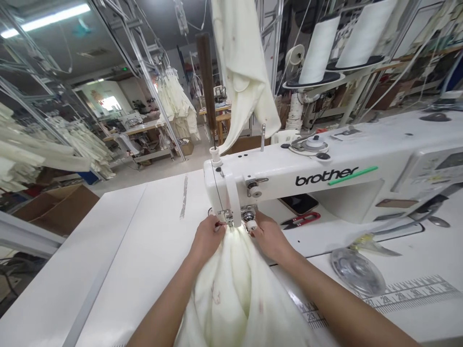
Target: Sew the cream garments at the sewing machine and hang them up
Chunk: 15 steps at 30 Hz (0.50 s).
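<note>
Plainly "brother" on sewing machine (325, 164).

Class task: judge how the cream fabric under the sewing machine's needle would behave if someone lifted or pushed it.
The cream fabric probably flops: it gathers in soft folds between the left hand and the right hand. It looks thin and light, slightly translucent at the folds. Pushed across the smooth white table, it would likely bunch rather than slide flat.

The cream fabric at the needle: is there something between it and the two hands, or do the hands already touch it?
Nothing visible stands between them. The left hand and the right hand both rest directly on the cream fabric, gathered just before the presser foot of the sewing machine.
</note>
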Motion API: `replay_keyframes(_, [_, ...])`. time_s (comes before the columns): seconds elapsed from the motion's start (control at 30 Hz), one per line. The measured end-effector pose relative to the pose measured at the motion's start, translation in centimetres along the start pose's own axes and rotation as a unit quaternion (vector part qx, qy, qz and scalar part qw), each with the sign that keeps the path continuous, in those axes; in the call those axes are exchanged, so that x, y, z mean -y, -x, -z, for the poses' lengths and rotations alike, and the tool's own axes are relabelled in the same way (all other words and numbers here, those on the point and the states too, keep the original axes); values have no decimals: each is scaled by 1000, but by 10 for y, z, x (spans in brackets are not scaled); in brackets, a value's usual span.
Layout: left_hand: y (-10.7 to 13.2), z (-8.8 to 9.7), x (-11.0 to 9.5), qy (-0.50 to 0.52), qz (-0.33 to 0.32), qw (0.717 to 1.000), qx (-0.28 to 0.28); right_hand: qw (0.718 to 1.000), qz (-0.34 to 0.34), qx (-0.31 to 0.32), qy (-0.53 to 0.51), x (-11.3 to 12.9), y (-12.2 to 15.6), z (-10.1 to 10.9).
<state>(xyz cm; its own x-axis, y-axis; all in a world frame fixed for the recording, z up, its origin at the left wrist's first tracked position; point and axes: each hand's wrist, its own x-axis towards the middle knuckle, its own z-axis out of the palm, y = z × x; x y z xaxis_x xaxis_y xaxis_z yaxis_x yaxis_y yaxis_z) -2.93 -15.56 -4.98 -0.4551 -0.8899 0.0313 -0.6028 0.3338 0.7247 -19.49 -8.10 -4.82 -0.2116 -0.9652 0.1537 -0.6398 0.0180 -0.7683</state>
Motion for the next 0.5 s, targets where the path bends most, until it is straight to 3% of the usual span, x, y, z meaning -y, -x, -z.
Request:
replay_keyframes(0.27, [0,-3,2,12,1,1000,0,999,10,27,16,4,4,4])
replay_keyframes(0.37, [1,-4,-3,13,0,1000,-9,997,-9,38,70,2,2,-2])
replay_keyframes(0.5, [-2,-1,-13,23,2,1000,-5,995,20,32,97,2,-6,-5])
